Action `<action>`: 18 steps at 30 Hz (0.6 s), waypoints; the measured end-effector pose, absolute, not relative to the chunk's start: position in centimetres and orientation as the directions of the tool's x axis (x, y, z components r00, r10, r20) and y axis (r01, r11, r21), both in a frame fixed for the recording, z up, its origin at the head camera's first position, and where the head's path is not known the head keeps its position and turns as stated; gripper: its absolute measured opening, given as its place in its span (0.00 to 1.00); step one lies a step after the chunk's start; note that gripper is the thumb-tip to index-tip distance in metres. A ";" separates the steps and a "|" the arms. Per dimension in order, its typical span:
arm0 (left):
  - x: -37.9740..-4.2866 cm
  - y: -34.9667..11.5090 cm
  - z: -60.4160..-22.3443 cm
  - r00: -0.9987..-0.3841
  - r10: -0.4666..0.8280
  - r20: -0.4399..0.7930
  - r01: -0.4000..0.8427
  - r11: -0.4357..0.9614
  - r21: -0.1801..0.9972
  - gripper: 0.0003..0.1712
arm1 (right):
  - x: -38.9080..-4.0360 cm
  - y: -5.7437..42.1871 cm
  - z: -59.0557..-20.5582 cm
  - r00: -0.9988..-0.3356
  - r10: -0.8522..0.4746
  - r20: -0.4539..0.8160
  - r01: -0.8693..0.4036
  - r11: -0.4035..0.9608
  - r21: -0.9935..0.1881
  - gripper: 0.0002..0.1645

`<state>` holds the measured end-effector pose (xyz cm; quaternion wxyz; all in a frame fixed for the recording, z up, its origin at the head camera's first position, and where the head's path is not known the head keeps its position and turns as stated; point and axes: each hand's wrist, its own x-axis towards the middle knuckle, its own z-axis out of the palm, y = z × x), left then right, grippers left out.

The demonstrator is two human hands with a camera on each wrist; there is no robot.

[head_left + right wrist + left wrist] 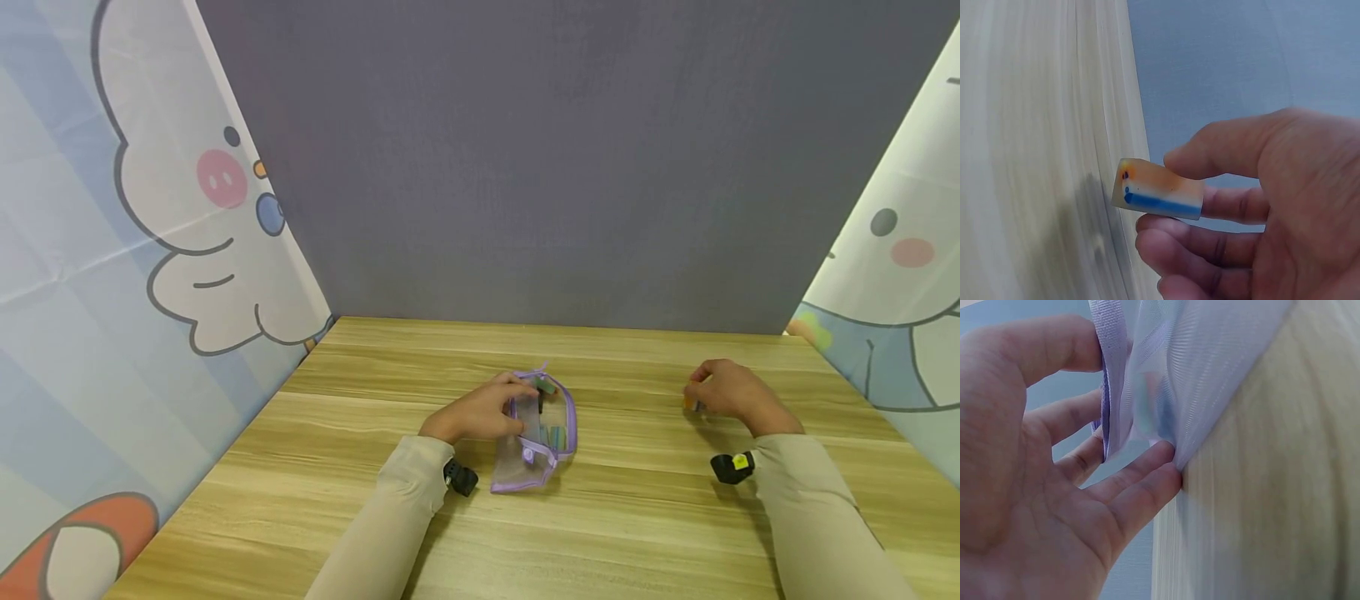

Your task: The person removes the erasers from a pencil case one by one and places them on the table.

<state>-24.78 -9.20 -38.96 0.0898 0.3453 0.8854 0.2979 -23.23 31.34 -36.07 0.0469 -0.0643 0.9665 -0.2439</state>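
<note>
A see-through mesh zipper pouch [517,467] with purple edging lies on the table, its mouth open. My left hand [483,412] holds the pouch at its left side, and in the left wrist view the fingers are at the purple zipper band [1113,369] and the mesh [1210,356]. Inside the pouch lie several small pieces, including a greenish striped block [557,437]. Far to the right, my right hand [731,390] pinches a small eraser [1159,190] banded orange, white and blue. In the right wrist view the eraser is held close over the tabletop.
The wood-grain table [630,517] ends at a dark grey panel [525,167] behind. Cartoon-printed cloths, one at the left [75,333] and one at the right [915,292], flank the table. A black wrist camera [461,478] sits by the left cuff, another [731,468] by the right.
</note>
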 end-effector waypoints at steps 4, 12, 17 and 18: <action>-24.8 -9.3 -39.0 -0.744 0.667 0.048 0.557 0.579 0.595 0.36 | -23.2 31.5 -36.1 -0.988 -0.136 -0.072 -0.087 0.879 -0.468 0.20; -24.7 -9.3 -39.1 -0.746 0.664 0.048 0.546 0.569 0.615 0.36 | -23.4 31.5 -36.6 -0.984 -0.132 -0.120 -0.054 0.862 -0.505 0.20; -24.7 -9.2 -39.1 -0.748 0.662 0.051 0.543 0.565 0.622 0.36 | -23.4 31.5 -36.7 -0.985 -0.130 -0.114 -0.057 0.867 -0.495 0.20; -24.7 -9.2 -39.2 -0.748 0.662 0.052 0.543 0.565 0.621 0.36 | -23.4 31.5 -36.7 -0.985 -0.131 -0.112 -0.059 0.868 -0.493 0.20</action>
